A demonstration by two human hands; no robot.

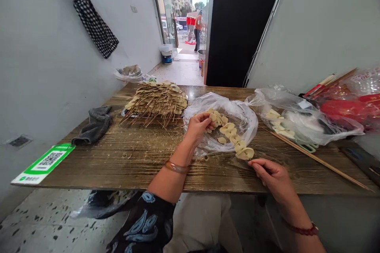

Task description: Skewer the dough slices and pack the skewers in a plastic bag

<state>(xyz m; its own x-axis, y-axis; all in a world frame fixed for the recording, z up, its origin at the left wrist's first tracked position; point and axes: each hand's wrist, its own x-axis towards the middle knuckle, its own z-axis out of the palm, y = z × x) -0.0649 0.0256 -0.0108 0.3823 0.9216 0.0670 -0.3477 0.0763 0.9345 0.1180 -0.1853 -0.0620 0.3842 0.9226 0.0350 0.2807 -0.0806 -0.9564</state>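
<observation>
My right hand (272, 174) pinches the near end of a thin skewer threaded with several pale, round, flat slices (236, 140). My left hand (199, 125), over the left side of an open clear plastic bag (248, 116), has its fingers closed on a pale slice (213, 118). More loose slices (221, 140) lie in the bag, which is spread on the wooden table. Whether the slices are potato or something else I cannot tell. Left of the bag, a large pile of filled skewers (162, 101) rests on a metal tray, mostly hidden beneath.
Bare skewers (317, 159) lie at the right, beside another plastic bag (303, 116) with slices and red packaging (350, 108). A dark phone-like object (360, 162) is at the right edge. A grey cloth (94, 124) and QR-code sign (44, 164) are left. A person (198, 31) stands outside.
</observation>
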